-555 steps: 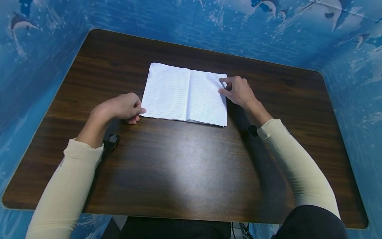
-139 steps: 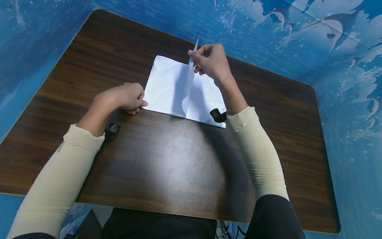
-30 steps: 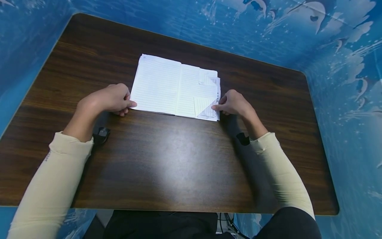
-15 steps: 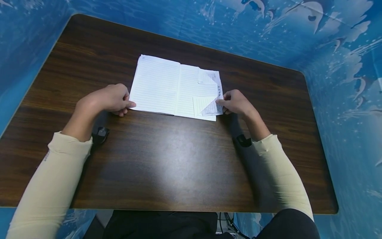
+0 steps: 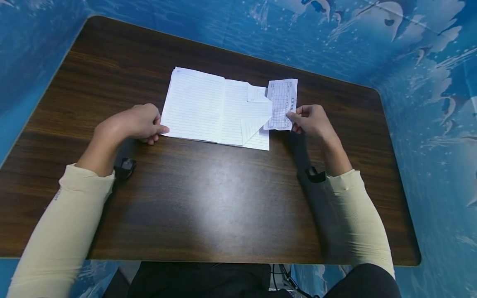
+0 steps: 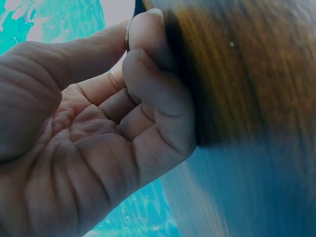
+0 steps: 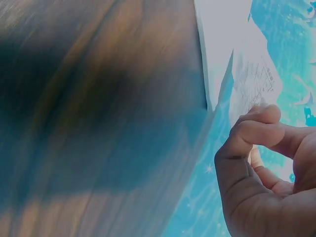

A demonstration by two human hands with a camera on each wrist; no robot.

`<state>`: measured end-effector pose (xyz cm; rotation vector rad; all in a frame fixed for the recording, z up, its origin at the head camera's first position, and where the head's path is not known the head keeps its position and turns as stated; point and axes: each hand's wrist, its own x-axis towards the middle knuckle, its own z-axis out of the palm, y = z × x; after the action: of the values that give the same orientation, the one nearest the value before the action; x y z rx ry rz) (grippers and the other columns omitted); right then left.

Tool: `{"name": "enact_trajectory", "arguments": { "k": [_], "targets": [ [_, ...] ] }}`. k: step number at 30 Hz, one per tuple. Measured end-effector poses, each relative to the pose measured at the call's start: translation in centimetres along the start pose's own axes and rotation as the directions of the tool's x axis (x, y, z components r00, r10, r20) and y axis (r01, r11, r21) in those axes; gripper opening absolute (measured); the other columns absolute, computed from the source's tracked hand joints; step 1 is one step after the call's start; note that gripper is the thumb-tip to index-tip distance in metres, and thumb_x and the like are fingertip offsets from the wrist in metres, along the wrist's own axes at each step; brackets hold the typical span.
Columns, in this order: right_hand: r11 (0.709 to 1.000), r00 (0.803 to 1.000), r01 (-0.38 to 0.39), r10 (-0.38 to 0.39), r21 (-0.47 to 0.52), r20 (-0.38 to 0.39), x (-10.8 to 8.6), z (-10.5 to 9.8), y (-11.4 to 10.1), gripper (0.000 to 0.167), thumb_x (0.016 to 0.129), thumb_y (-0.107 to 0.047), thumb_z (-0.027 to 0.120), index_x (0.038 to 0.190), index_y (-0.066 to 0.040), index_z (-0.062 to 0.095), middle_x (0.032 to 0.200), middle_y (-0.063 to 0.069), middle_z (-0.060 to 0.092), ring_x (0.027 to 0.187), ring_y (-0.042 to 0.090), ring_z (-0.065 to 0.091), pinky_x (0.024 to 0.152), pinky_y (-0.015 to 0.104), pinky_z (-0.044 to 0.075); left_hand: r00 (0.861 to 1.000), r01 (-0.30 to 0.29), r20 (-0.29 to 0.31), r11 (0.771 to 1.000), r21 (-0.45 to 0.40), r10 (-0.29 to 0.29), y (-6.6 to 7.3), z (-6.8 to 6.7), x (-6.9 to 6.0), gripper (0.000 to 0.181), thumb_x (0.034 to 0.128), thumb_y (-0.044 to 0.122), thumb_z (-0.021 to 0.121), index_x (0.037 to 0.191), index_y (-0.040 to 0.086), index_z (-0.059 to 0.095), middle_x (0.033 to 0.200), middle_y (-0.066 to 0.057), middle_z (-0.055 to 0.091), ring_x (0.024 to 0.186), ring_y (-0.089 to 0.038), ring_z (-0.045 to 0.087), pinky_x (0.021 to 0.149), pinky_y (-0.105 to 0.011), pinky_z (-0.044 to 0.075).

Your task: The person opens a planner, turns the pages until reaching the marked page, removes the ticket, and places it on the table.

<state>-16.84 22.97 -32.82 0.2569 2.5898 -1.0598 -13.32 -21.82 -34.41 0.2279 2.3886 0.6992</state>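
An open lined notebook (image 5: 195, 105) lies on the dark wooden table (image 5: 216, 198). At its lower left corner, my left hand (image 5: 136, 122) pinches the pages between thumb and curled fingers; the left wrist view shows this hand (image 6: 98, 113) close up. To the right, my right hand (image 5: 314, 120) pinches a small printed paper slip (image 5: 281, 97) with a table grid on it. The slip's left edge still overlaps the right page. Two cut or folded paper corners (image 5: 253, 126) stand out on that page. In the right wrist view the slip (image 7: 252, 74) rises above the fingertips, beside the notebook (image 7: 217, 39).
Blue curtains (image 5: 186, 25) printed with dolphins surround the table at the back and sides. A black wrist camera (image 5: 124, 169) sits under the left wrist, and another (image 5: 316, 174) under the right. Cables (image 5: 288, 277) hang below the table's front edge.
The right hand has drawn the slip out from under the paper corners, to the right and slightly up. Earlier it turned a notebook leaf. The left hand has kept its hold on the corner.
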Motion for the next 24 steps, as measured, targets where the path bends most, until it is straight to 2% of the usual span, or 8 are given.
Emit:
{"name": "enact_trajectory", "arguments": {
  "k": [6, 10, 13, 16, 24],
  "targets": [
    [1.000, 0.999, -0.021, 0.021, -0.009, -0.032, 0.1, -1.7, 0.7, 0.037, 0.107, -0.038, 0.067, 0.118, -0.003, 0.068, 0.092, 0.004, 0.068, 0.076, 0.016, 0.065, 0.077, 0.029, 0.059, 1.000, -0.013, -0.006, 1.000, -0.003, 0.013, -0.1, 0.1, 0.1, 0.034, 0.1112, 0.018, 0.060, 0.084, -0.001, 0.066, 0.071, -0.011, 0.065, 0.065, -0.023, 0.058, 0.067, -0.038, 0.046],
    [0.998, 0.997, -0.066, 0.067, 0.011, -0.042, 0.4, -2.4, 1.8, 0.039, 0.106, -0.042, 0.067, 0.118, -0.005, 0.067, 0.089, 0.002, 0.067, 0.077, 0.018, 0.065, 0.077, 0.031, 0.059, 1.000, -0.009, -0.002, 1.000, 0.006, 0.009, 0.0, 0.1, 0.2, 0.034, 0.1113, 0.018, 0.060, 0.084, -0.001, 0.065, 0.072, -0.011, 0.065, 0.066, -0.023, 0.059, 0.067, -0.037, 0.047],
    [0.995, 0.994, -0.096, 0.096, 0.017, -0.042, 0.9, -2.5, 2.6, 0.040, 0.106, -0.044, 0.067, 0.119, -0.006, 0.066, 0.089, 0.002, 0.065, 0.079, 0.019, 0.063, 0.075, 0.033, 0.056, 1.000, -0.005, -0.003, 1.000, 0.008, 0.005, 0.0, 0.1, 0.1, 0.033, 0.1113, 0.019, 0.060, 0.086, -0.001, 0.065, 0.073, -0.011, 0.065, 0.066, -0.023, 0.059, 0.067, -0.037, 0.047],
    [0.994, 0.993, -0.106, 0.106, -0.007, -0.045, 1.4, -2.2, 3.5, 0.042, 0.107, -0.044, 0.065, 0.122, -0.005, 0.066, 0.096, 0.005, 0.063, 0.081, 0.019, 0.061, 0.076, 0.033, 0.053, 1.000, -0.002, -0.006, 1.000, 0.008, 0.002, 0.0, 0.1, 0.0, 0.032, 0.1111, 0.019, 0.060, 0.087, -0.001, 0.065, 0.073, -0.012, 0.065, 0.067, -0.023, 0.059, 0.067, -0.037, 0.047],
    [0.989, 0.993, -0.065, 0.051, -0.132, -0.110, 2.0, -1.1, 4.8, 0.044, 0.108, -0.035, 0.066, 0.131, 0.002, 0.063, 0.112, 0.021, 0.065, 0.082, 0.024, 0.065, 0.074, 0.030, 0.052, 1.000, -0.003, -0.011, 1.000, 0.003, 0.003, 0.1, 0.2, 0.0, 0.030, 0.1109, 0.017, 0.061, 0.088, -0.002, 0.065, 0.074, -0.012, 0.065, 0.067, -0.024, 0.060, 0.067, -0.037, 0.048]
  ]
}}
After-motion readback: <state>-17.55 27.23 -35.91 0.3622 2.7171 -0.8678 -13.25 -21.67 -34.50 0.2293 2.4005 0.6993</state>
